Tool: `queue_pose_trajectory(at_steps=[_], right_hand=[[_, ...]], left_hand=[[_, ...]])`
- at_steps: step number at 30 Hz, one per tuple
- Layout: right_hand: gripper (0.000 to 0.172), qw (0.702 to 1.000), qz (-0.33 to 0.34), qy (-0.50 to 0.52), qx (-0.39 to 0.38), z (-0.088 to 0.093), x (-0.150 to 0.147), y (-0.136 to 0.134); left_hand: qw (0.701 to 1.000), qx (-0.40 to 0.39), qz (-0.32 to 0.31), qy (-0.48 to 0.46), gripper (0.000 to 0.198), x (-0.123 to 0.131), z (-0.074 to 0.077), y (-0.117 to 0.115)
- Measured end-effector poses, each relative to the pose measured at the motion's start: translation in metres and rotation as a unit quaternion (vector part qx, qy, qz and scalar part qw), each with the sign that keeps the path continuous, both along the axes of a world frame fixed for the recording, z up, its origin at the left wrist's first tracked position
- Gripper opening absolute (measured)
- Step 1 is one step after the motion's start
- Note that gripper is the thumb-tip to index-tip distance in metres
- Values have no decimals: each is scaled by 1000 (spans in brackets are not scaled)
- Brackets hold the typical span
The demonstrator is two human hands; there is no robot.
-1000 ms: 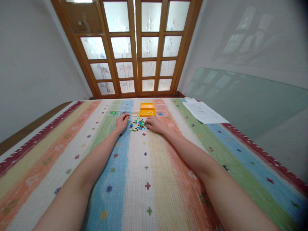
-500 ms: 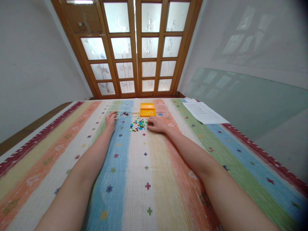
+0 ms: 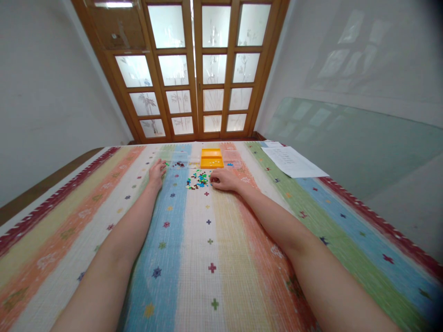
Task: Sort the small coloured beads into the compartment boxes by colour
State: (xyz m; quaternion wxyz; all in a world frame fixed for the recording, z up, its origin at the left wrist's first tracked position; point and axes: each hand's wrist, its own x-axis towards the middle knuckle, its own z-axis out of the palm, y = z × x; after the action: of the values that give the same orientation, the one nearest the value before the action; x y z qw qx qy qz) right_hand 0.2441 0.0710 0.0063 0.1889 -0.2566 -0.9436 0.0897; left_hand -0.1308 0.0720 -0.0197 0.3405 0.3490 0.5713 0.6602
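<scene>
A loose pile of small coloured pieces (image 3: pixel 198 180), green, blue, brown and pale, lies on the striped tablecloth. They look like beads, but are too small to tell. At the pile's right edge rests my right hand (image 3: pixel 224 179), its fingers curled down and pressed together; what they pinch is hidden. My left hand (image 3: pixel 158 172) is beside the left end of a clear tray (image 3: pixel 185 156), its fingers slightly apart with nothing visible in them. A few green pieces (image 3: pixel 167 164) lie just right of those fingertips, and dark brown pieces (image 3: pixel 179 164) sit farther along in the tray.
Behind the pile stands an open yellow box (image 3: pixel 212 154) with several white pieces in its near half. To its right, a clear container (image 3: pixel 232 157) holds blue pieces (image 3: pixel 230 164). Printed paper (image 3: pixel 294 161) lies on the right. Wooden glazed doors (image 3: pixel 197 69) stand beyond the table.
My left hand has drawn slightly left, uncovering the green pieces by its fingertips. My right hand stays at the pile's edge with hardly any movement.
</scene>
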Motion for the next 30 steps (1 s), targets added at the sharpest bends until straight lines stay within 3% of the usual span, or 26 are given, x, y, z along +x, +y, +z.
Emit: queue_pose_trajectory(at_steps=[7, 22, 26, 30], right_hand=[[24, 999, 32, 11, -28, -2, -5, 1], [18, 998, 25, 15, -62, -5, -6, 4], [15, 992, -9, 81, -94, -12, -6, 6], [12, 955, -112, 234, -141, -17, 0, 19]], left_hand=[[1000, 5, 2, 5, 53, 2, -6, 4], [987, -15, -27, 160, 48, 9, -10, 2], [958, -13, -51, 283, 47, 13, -14, 0], [900, 19, -107, 422, 46, 22, -16, -6]])
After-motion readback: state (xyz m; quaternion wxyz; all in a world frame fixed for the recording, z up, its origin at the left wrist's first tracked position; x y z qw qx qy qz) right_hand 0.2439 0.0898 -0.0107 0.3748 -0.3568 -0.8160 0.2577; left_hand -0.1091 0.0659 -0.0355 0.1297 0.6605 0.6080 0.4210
